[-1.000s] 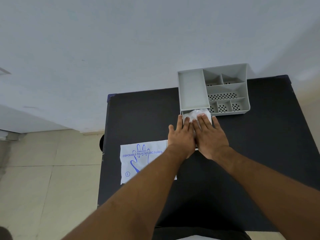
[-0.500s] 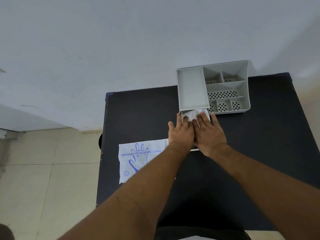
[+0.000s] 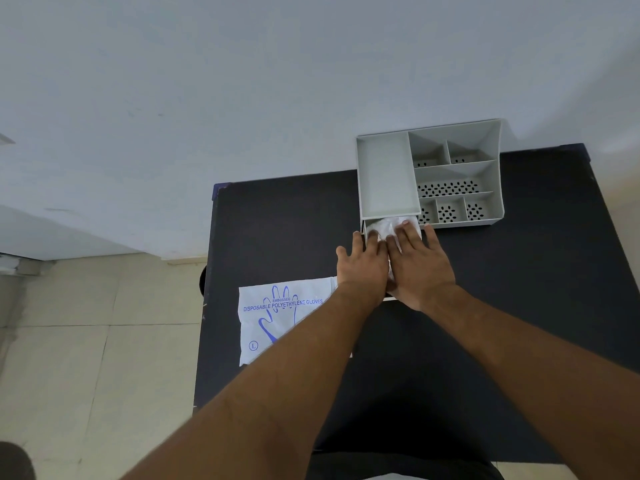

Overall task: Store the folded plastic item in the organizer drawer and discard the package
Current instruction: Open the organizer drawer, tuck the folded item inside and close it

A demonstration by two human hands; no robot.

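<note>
A grey organizer [image 3: 499, 188] with several compartments stands at the table's far edge. Its small drawer [image 3: 364, 229] is pulled out at the front left. The folded white plastic item [image 3: 385, 226] lies in the drawer, and part of it runs back under my palms. My left hand [image 3: 363, 268] and my right hand [image 3: 420, 268] lie side by side, flat and palm down, pressing on the item with the fingertips at the drawer. The flat glove package [image 3: 277, 317], white with blue print, lies on the table to the left, partly under my left forearm.
The black table [image 3: 519, 289] ends at a pale wall behind the organizer. Its left edge drops to a tiled floor [image 3: 86, 341]. Bare tabletop lies to the right of my hands and in front of the organizer.
Both hands have slid a little forward toward the organizer, still pressed on the plastic item. Less of the item shows in front of the organizer. The package has not moved.
</note>
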